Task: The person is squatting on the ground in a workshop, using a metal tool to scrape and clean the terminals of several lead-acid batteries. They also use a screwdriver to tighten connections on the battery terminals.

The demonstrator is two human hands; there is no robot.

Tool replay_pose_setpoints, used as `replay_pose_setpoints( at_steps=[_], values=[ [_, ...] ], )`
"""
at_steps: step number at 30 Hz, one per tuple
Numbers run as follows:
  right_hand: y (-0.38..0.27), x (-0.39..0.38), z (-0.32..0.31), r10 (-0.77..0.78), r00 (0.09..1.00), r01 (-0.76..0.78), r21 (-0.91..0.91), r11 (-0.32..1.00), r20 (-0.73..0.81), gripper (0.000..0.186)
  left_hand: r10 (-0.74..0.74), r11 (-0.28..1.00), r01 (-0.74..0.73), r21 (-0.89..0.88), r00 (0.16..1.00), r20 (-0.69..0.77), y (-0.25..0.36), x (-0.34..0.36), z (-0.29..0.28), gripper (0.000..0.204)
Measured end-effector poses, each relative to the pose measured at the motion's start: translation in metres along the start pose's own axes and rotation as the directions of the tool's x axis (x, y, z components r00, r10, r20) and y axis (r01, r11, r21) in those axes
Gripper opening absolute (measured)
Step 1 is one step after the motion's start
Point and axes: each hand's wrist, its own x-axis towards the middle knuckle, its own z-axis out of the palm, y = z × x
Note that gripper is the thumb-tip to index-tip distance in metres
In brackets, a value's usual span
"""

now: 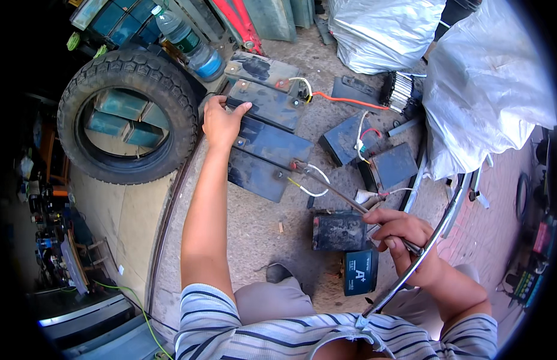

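Note:
My left hand (223, 123) grips the left end of a dusty black battery (269, 102), its thumb on the top edge. This battery lies in a row with other flat black batteries, among them one just below it (272, 141) and another at the near end (254, 174). My right hand (404, 237) is closed around a long metal rod-shaped tool (344, 198). The tool's far tip reaches the red terminal area of the battery below the gripped one. A white wire (317, 192) loops out beside that terminal. The tool's exact kind is unclear.
Several loose batteries (392, 166) with wires lie at right, with a blue-green one (360, 273) near my knees. A tyre (127, 117) and a water bottle (188, 42) stand at left. Silver-covered bundles (488, 90) fill the far right. A curved metal bar (404, 276) passes by my right wrist.

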Motion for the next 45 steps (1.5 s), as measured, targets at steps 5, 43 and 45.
replay_pose_setpoints(
  at_steps=[5,43,45],
  values=[
    [0.002,0.002,-0.002,-0.047,0.999,0.047,0.003,0.999,0.027,0.022,-0.195,0.922,0.231,-0.310,0.970,0.143,-0.011,0.019,-0.001,0.030],
    [-0.041,0.108,0.045,0.025,0.919,0.003,0.072,0.997,-0.393,0.048,0.415,0.592,-0.136,-0.794,0.896,0.156,0.103,-0.122,-0.086,0.016],
    [-0.035,0.103,0.044,0.043,0.919,-0.047,0.000,0.999,-0.391,0.056,0.390,0.585,-0.104,-0.804,0.906,0.166,0.106,-0.121,-0.085,0.016]
  ],
)
